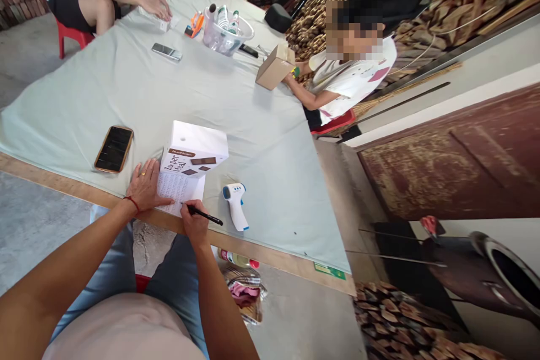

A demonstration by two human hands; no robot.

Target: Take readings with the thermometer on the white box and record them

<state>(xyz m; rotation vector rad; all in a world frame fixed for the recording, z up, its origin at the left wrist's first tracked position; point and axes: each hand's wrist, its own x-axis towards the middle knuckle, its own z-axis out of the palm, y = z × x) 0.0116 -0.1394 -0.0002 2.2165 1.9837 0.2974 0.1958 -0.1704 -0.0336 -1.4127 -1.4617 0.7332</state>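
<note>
My right hand (195,226) grips a black pen (205,215), its tip down at a sheet of paper (179,194) covered in rows of small writing. Flat on the table edge and the paper's left side rests my left hand (145,185), fingers spread, a ring and a red cord on it. Just behind the paper stands a white box (196,149) printed "Super Meal", hiding the sheet's far part. A phone (113,149) with a dark screen lies left of my left hand. Right of the pen is a white and blue infrared thermometer (235,205).
The table wears a pale green cloth (274,169). Across it are a clear basket (230,39) of bottles, an orange-handled tool (195,25) and another phone (167,52). A person at right holds a cardboard box (276,66); others sit at the far end. Firewood (405,315) is stacked nearby.
</note>
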